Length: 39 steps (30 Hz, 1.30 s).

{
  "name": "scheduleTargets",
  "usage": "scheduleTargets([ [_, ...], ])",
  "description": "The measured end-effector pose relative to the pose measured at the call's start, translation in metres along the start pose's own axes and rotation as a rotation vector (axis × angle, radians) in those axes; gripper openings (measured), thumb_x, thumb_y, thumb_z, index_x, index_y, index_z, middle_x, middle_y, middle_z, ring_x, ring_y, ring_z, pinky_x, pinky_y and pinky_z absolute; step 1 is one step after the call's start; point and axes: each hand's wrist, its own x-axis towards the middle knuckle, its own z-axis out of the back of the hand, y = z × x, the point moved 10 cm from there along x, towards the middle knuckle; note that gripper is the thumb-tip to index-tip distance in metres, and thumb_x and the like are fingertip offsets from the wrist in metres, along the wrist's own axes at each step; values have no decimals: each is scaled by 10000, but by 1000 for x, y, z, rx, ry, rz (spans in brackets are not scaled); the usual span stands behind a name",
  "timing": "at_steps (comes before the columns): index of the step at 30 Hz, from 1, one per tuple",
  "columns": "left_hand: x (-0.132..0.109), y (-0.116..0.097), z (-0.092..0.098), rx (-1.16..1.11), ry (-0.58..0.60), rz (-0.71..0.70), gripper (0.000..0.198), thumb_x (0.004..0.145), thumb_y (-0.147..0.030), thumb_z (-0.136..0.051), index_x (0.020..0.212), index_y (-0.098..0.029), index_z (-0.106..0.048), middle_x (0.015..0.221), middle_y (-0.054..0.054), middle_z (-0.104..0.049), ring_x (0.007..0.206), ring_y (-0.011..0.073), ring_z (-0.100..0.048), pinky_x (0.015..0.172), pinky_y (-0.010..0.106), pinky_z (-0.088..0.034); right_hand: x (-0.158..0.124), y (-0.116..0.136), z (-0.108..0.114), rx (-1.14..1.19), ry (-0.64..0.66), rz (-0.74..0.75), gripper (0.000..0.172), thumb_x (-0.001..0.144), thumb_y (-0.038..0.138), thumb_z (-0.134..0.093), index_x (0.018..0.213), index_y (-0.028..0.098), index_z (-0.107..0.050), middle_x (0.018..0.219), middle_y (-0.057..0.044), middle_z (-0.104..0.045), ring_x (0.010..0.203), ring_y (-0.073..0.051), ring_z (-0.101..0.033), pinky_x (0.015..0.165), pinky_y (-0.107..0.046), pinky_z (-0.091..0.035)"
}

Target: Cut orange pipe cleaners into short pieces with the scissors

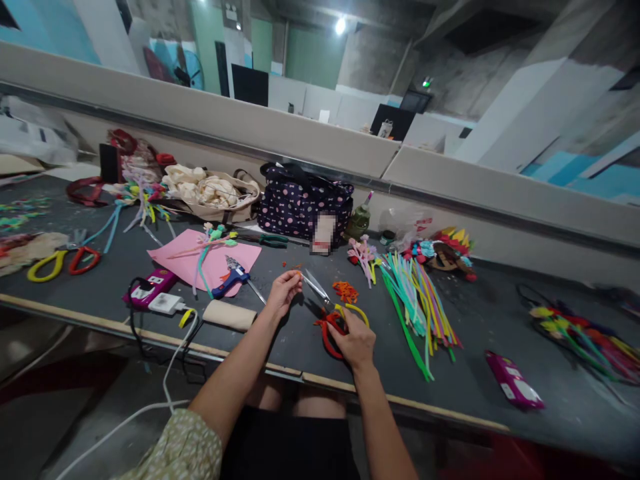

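My right hand [357, 339] grips a pair of scissors [316, 287] by its red and yellow handles. The blades are parted and point up toward my left hand [285, 292]. Between my left thumb and fingers is a small orange piece of pipe cleaner [299, 273], mostly hidden by the fingertips and close to the blade tips. A little heap of cut orange pipe cleaner pieces [346, 291] lies just right of the blades. More orange-red bits show beside the scissor handles, partly covered.
Bundled pipe cleaners [417, 293] lie to the right, near a purple box [513, 380]. On the left are a pink sheet [205, 257], a blue glue gun [233, 277], a cardboard tube [230, 315], a cable and other scissors [65, 260]. A patterned bag [295, 200] stands behind.
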Motion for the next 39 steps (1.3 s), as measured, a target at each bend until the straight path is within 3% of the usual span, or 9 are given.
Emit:
scheduleTargets([
  [10,-3,3,-9,60,68,1,255,571,-241,-778,731,-109,-629,620,15,-606,508,70,-533,520,185,-438,0,5,-1,9,22,47,501,838,530,-525,1125,129,-614,767,-45,-667,717,-154,-612,671,-246,-415],
  [39,-8,6,-11,78,50,68,292,557,-252,-800,698,-109,-587,584,16,-587,501,75,-532,518,191,-439,-3,6,-3,-30,11,78,457,861,521,-504,1066,139,-648,790,-52,-702,671,-134,-623,631,-244,-413],
])
